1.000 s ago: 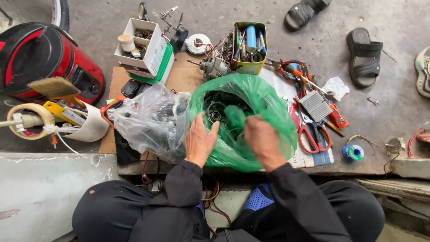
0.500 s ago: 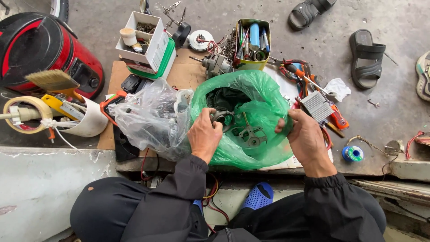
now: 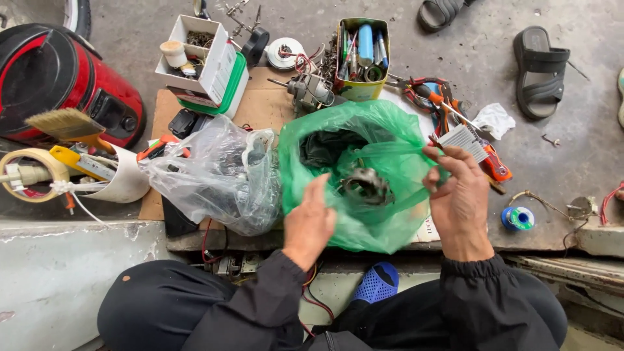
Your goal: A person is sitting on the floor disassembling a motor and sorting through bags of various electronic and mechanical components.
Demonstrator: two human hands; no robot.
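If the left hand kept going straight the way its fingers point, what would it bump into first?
Most likely the round metal part sitting in the green bag: the left hand points up and right toward it, though depth is hard to judge.

Sleeves: black, long, of smooth jacket cloth, each gathered into an elastic cuff at the wrist.
Left hand [image 3: 311,221]: bare, no glove, ring or watch in view.
Right hand [image 3: 458,198]: bare likewise.
Trousers: dark, with a small pale spot on the left knee.
Footwear: blue perforated slipper.

Crumpled green plastic bag [image 3: 383,214] lies open on the board, metal part [image 3: 365,186] inside.
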